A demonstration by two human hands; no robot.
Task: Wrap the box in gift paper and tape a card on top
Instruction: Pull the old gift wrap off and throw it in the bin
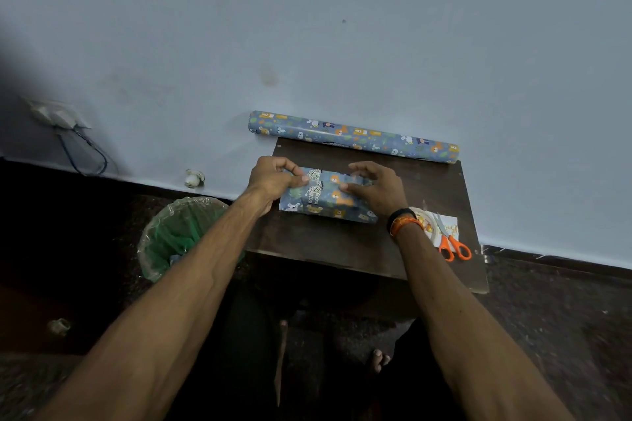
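wrapped box (326,196) lying flat on the small dark desk (342,246). left hand (273,178) and right hand (376,190) each pinching an end of a clear tape strip (328,178) over the seam. might stick crooked or wrinkle if pulled unevenly. card (444,227) waiting under scissors (453,243).

Both forearms are bare from wrist to elbow, with no sleeves showing. The left hand (273,178) wears nothing, and its wrist is plain. The right hand (379,193) is also free of rings as far as can be seen. Around the right wrist sit two bands side by side: a black smooth wristband (400,215) nearer the hand, and touching it an orange woven thread band (407,225). A bare foot (379,361) shows below; the dark legwear is too dim to describe.
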